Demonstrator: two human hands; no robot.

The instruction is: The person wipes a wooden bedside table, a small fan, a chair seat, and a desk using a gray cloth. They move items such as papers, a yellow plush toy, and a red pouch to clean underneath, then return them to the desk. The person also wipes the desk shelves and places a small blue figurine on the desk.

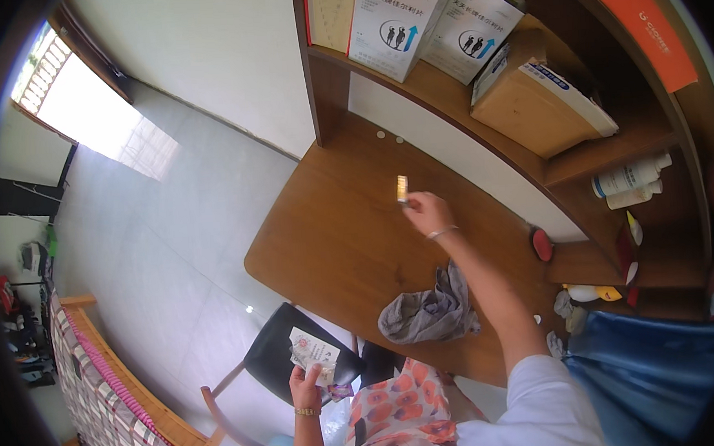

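Note:
My right hand reaches out over the brown wooden desk, its fingers pinching a small yellowish rectangular item that is too blurred to identify. Down at the lower left, my left hand grips some printed paper packets above a black chair seat. A small purple wrapper shows beside that hand; whether I hold it I cannot tell. On the desk, left of my right forearm, lies a crumpled grey cloth.
A wooden shelf unit rises behind the desk, bearing white boxes, a cardboard box and white bottles. A red oval object stands at the desk's right. Blue plastic sheeting lies lower right. A bed is at left.

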